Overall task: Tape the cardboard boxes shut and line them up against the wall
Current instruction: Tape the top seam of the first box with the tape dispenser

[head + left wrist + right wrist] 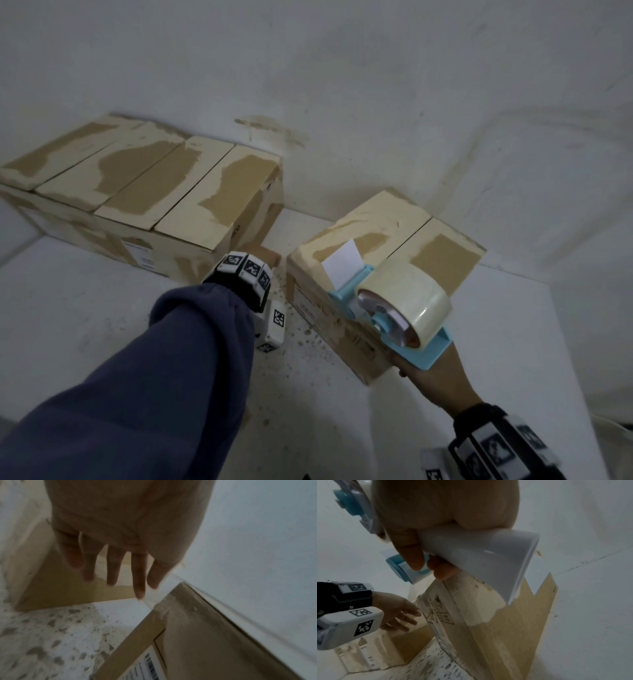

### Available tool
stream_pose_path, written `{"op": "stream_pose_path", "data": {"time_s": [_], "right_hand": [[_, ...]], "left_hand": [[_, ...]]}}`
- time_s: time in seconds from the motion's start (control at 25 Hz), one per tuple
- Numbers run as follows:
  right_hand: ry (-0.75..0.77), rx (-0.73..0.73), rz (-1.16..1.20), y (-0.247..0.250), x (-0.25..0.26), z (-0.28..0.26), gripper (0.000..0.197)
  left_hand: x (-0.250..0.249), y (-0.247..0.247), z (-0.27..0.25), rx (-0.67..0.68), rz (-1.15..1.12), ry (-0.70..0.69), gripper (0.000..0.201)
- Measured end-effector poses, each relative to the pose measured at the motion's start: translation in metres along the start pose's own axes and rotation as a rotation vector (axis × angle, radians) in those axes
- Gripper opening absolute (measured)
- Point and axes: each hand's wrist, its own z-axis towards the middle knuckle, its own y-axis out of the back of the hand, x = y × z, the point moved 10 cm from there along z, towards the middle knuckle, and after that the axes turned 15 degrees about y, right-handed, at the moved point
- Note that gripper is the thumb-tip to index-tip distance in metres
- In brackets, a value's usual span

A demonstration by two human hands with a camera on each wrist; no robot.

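Note:
Two taped cardboard boxes (144, 185) stand side by side against the wall at the left. A third box (394, 240) sits to their right, turned at an angle, with its top flaps closed. My right hand (435, 377) grips the handle (479, 555) of a blue tape dispenser (394, 308) carrying a clear roll, held over the near corner of the third box. My left hand (120, 561) reaches into the gap between the boxes, fingers straight and holding nothing. Its fingertips (412, 614) are close to the third box's side (496, 622); whether they touch it is unclear.
A white wall (376, 85) runs behind the boxes, stained above the gap. The floor (85, 325) is pale, with dark speckles (51, 642) in the gap. Open floor lies in front of the boxes and to the right of the third box.

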Motion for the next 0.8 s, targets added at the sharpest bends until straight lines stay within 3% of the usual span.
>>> {"op": "stream_pose_path", "data": {"time_s": [0.08, 0.16, 0.2, 0.28, 0.36, 0.6, 0.8], "right_hand": [[-0.022, -0.006, -0.054, 0.002, 0.004, 0.001, 0.034], [-0.021, 0.011, -0.063, 0.004, -0.002, 0.001, 0.028], [-0.024, 0.010, -0.056, 0.003, 0.001, 0.000, 0.027], [-0.029, 0.016, -0.057, 0.000, 0.007, -0.002, 0.024], [-0.060, 0.034, -0.038, -0.002, 0.016, 0.000, 0.022], [-0.209, 0.050, 0.003, 0.005, 0.021, -0.014, 0.017], [-0.285, 0.026, -0.026, 0.055, 0.017, -0.069, 0.022]], "left_hand": [[-0.029, 0.020, -0.028, -0.218, 0.019, -0.242, 0.039], [-0.055, -0.004, -0.062, -0.238, 0.149, -0.485, 0.038], [-0.059, -0.028, -0.080, -0.170, 0.321, -0.514, 0.050], [-0.048, -0.061, -0.082, -0.098, 0.565, -0.434, 0.076], [-0.040, -0.070, -0.069, -0.128, 0.570, -0.391, 0.089], [-0.037, -0.069, -0.064, -0.239, 0.583, -0.365, 0.098], [-0.040, -0.070, -0.073, -0.242, 0.564, -0.372, 0.117]]}}
